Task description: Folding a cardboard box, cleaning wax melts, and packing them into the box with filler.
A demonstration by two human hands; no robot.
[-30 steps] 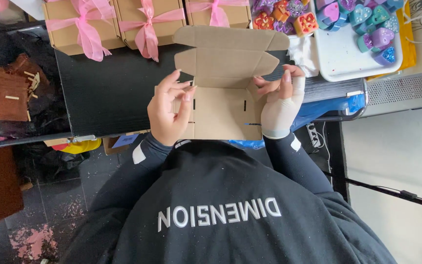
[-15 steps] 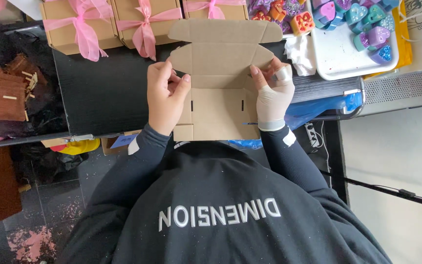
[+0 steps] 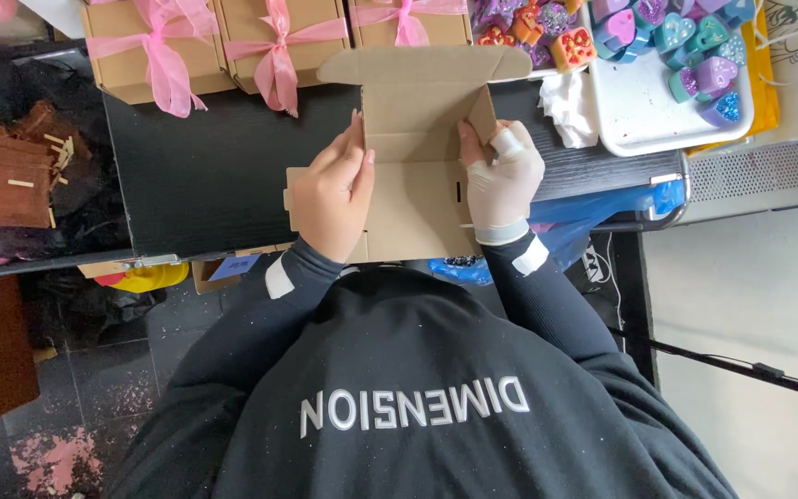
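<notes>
Folding a flat cardboard box [image 3: 413, 139], left hand [image 3: 330, 199] and gloved right hand [image 3: 502, 180] each grip clamped on its sides, lower edge hidden.

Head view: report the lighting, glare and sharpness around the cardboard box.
Head view: soft, even light, no glare; the flat cardboard box and both hands, left hand and gloved right hand, look sharp with faint shadows; the black table shows little surface detail.
</notes>
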